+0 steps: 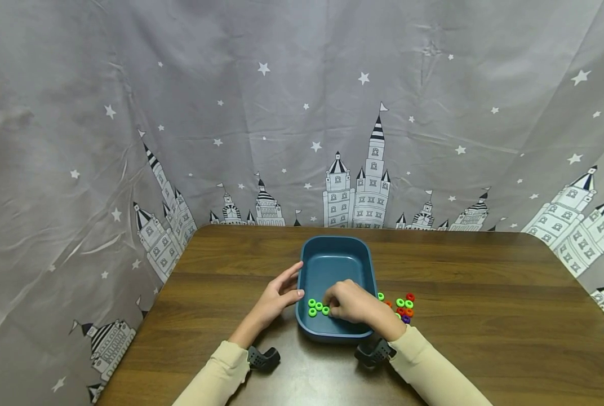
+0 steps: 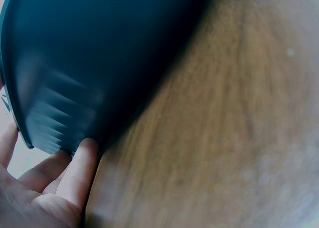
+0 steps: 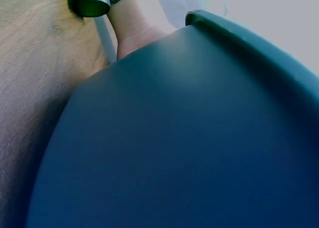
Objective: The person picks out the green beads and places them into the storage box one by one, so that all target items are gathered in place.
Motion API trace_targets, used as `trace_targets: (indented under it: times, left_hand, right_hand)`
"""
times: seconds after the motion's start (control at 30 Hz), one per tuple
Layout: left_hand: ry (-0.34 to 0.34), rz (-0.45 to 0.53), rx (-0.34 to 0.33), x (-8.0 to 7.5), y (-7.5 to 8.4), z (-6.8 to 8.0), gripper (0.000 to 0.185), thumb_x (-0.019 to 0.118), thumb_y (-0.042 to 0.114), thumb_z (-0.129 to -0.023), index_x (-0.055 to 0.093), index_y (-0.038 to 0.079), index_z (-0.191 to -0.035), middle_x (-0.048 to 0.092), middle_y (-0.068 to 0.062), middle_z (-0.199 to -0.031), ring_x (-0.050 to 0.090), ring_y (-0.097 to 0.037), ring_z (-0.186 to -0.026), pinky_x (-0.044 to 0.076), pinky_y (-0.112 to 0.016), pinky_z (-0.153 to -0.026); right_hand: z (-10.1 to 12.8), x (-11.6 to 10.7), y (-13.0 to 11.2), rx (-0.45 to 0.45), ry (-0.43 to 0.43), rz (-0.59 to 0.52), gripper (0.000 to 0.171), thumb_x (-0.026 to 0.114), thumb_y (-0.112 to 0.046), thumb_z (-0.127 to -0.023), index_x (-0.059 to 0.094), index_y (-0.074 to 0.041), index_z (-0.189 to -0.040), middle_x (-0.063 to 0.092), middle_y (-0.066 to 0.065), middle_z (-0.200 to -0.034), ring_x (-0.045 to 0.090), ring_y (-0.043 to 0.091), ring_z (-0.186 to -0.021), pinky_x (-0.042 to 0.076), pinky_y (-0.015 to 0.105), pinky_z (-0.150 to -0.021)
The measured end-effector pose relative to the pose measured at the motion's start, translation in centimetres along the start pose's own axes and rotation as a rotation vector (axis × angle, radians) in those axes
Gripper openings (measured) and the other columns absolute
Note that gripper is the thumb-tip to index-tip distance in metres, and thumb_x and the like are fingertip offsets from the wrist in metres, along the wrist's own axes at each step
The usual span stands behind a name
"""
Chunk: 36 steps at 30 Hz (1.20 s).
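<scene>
A dark blue tray (image 1: 337, 246) stands on the wooden table (image 1: 484, 293). My left hand (image 1: 280, 294) rests against its left outer wall with the fingers fairly straight. In the left wrist view the fingertips (image 2: 82, 161) touch the tray's wall (image 2: 75, 63) near its base. My right hand (image 1: 351, 304) reaches inside the tray, fingers curled downward beside three green rings (image 1: 316, 307) on the tray floor. Its fingertips meet the nearest ring, but whether they pinch it is hidden. The right wrist view shows only the tray's outer wall (image 3: 174, 138).
Several loose rings (image 1: 404, 307), green, red, orange and purple, lie on the table just right of the tray. A grey curtain with castles and stars (image 1: 302, 113) hangs behind and beside the table. The left wrist's camera mount (image 3: 89, 1) shows beyond the tray.
</scene>
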<state>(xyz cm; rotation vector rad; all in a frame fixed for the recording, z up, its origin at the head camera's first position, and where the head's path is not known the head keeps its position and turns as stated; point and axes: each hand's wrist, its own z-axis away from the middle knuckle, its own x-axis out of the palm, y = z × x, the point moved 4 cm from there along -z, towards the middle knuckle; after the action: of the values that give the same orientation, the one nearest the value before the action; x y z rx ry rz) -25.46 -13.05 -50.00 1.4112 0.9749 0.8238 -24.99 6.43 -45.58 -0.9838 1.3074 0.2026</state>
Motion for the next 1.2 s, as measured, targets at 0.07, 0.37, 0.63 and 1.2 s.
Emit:
trace_targets:
  times: [0.07,0.37,0.63,1.2]
  left_hand:
    - [0.001,-0.003,-0.002,-0.01,0.00,-0.01,0.071,0.061,0.010,-0.098,0.029,0.008,-0.161,0.036,-0.033,-0.158,0.045,-0.050,-0.141,0.055,-0.038,-0.101]
    - [0.008,0.001,-0.008,0.05,-0.01,0.01,0.071,0.061,0.010,-0.097,0.029,0.008,-0.161,0.036,-0.033,-0.158,0.045,-0.050,-0.140,0.056,-0.039,-0.101]
    - [0.003,-0.004,-0.009,0.08,-0.11,0.02,0.071,0.061,0.011,-0.098,0.029,0.008,-0.161,0.036,-0.033,-0.158,0.045,-0.050,-0.140,0.055,-0.040,-0.102]
    - [0.007,-0.005,-0.012,0.01,-0.02,0.05,0.071,0.061,0.011,-0.098,0.029,0.009,-0.161,0.036,-0.033,-0.158,0.046,-0.050,-0.140,0.055,-0.043,-0.103]
  right_hand:
    - [0.01,-0.01,0.02,0.003,-0.001,-0.006,0.010,0.076,0.000,-0.079,0.077,-0.003,-0.088,0.064,-0.003,-0.068,0.049,-0.001,-0.063,0.044,0.017,-0.060]
    - [0.06,-0.09,-0.04,0.022,-0.006,-0.020,0.009,0.078,-0.002,-0.081,0.077,-0.003,-0.089,0.063,-0.003,-0.067,0.048,0.000,-0.063,0.044,0.017,-0.059]
    - [0.11,-0.04,-0.18,0.017,0.013,0.009,0.006,0.080,-0.005,-0.081,0.077,-0.004,-0.086,0.065,-0.003,-0.067,0.049,-0.001,-0.062,0.044,0.017,-0.060]
    - [0.03,0.06,-0.03,0.024,0.004,-0.002,0.004,0.080,-0.006,-0.082,0.077,-0.004,-0.085,0.067,-0.001,-0.069,0.051,-0.001,-0.062,0.045,0.017,-0.059]
